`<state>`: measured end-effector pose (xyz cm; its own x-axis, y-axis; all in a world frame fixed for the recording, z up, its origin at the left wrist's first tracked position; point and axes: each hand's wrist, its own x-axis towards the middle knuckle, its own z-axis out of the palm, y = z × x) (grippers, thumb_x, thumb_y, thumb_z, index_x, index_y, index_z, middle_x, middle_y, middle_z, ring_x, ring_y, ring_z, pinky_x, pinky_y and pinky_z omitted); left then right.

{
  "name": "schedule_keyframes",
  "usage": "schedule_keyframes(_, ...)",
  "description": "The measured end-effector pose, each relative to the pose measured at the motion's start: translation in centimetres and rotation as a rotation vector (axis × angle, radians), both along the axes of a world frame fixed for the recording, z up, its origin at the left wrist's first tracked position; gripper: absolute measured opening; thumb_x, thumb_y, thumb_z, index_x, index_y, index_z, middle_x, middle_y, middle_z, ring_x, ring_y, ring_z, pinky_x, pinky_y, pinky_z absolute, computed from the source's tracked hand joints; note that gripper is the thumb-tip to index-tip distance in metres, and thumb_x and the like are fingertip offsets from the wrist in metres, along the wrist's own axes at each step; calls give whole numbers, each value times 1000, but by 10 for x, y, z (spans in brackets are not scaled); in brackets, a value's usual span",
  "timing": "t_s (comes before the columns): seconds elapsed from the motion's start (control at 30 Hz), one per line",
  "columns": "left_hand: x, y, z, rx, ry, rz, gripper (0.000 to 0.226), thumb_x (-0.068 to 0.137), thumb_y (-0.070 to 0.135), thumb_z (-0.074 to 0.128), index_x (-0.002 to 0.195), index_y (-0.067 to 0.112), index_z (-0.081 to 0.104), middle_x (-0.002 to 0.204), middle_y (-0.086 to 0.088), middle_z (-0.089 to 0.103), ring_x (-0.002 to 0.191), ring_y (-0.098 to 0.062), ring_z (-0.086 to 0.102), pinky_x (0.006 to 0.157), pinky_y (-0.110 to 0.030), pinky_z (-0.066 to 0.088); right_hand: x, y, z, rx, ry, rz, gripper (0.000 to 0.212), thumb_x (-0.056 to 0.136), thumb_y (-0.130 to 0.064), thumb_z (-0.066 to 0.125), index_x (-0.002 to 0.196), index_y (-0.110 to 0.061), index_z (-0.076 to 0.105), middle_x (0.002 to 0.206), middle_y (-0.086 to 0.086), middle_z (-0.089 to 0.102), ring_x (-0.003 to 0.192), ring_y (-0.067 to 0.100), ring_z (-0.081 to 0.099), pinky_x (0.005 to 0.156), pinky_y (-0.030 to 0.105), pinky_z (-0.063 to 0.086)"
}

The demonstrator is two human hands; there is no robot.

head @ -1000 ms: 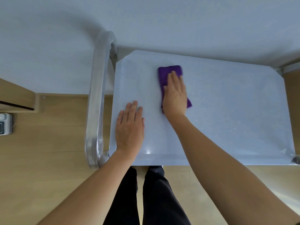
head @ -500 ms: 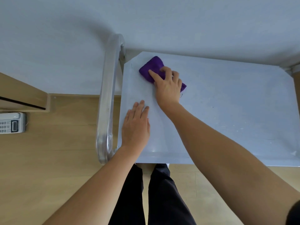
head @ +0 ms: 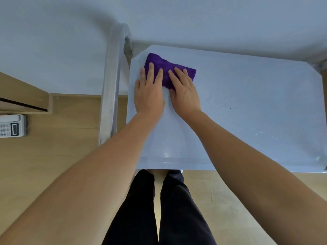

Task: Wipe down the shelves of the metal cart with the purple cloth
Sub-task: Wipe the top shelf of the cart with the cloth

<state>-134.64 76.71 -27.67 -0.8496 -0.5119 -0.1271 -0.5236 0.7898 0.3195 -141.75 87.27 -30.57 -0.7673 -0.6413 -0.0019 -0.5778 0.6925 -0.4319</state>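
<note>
I have the purple cloth [head: 170,72] pressed down in the far left corner of the top shelf [head: 256,106] of the metal cart [head: 230,165], just beside the handle bar [head: 111,89]. My left hand [head: 148,96] lies flat with straight fingers, its fingertips on the cloth's left part. My right hand [head: 185,96] is flat too, its fingers spread over the cloth's near right part. Neither hand curls round the cloth; both bear down on it.

I judge the work to be early. Only this one corner is under the cloth, and the wide right part of the shelf shows a few pale specks, perhaps dirt, though they may only be glints on the metal. I cannot say from the surface which parts have been wiped.

Any lower shelves are hidden under the top one, so I count them as not yet done. The shelf's right end runs off at the edge of the view. My own wrists cover part of the near left area. A desk phone [head: 12,125] sits on the wooden floor [head: 53,156] to the left.
</note>
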Motion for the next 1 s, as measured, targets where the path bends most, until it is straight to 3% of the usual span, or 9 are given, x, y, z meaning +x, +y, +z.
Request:
schedule_keyframes(0.07, -10, -9, -2, -5, -53, -19, 67, 95, 3, 47, 153, 23, 18, 162, -5, 4, 148, -29, 1, 120, -44, 16, 1, -3, -1, 5, -21, 0, 52, 99, -6, 43, 150, -16, 37, 158, 6, 32, 149, 29, 19, 121, 43, 21)
schedule_keyframes(0.27, -10, -8, -4, -7, -31, 20, 68, 94, 0, 50, 151, 24, 23, 161, -5, 13, 147, -30, 12, 114, -42, 29, -1, -3, 0, -26, -11, -3, 53, 96, 2, 44, 146, -16, 44, 154, 3, 40, 147, 28, 26, 118, 42, 28)
schedule_keyframes(0.57, -14, -10, 2, 10, -119, -31, 67, 97, 5, 47, 153, 22, 15, 162, -5, 6, 148, -29, 6, 116, -41, 26, 5, -6, 4, 20, -39, -62, 59, 94, 4, 45, 148, -19, 41, 157, 0, 35, 149, 24, 21, 121, 39, 21)
schedule_keyframes(1.0, -7, 1, 2, 14, -156, -30, 71, 97, 8, 47, 154, 20, 7, 162, -5, -2, 148, -33, 1, 116, -43, 22, 11, -9, 9, -15, -102, -151, 62, 89, 10, 46, 142, -21, 48, 153, -3, 41, 148, 21, 25, 117, 38, 29)
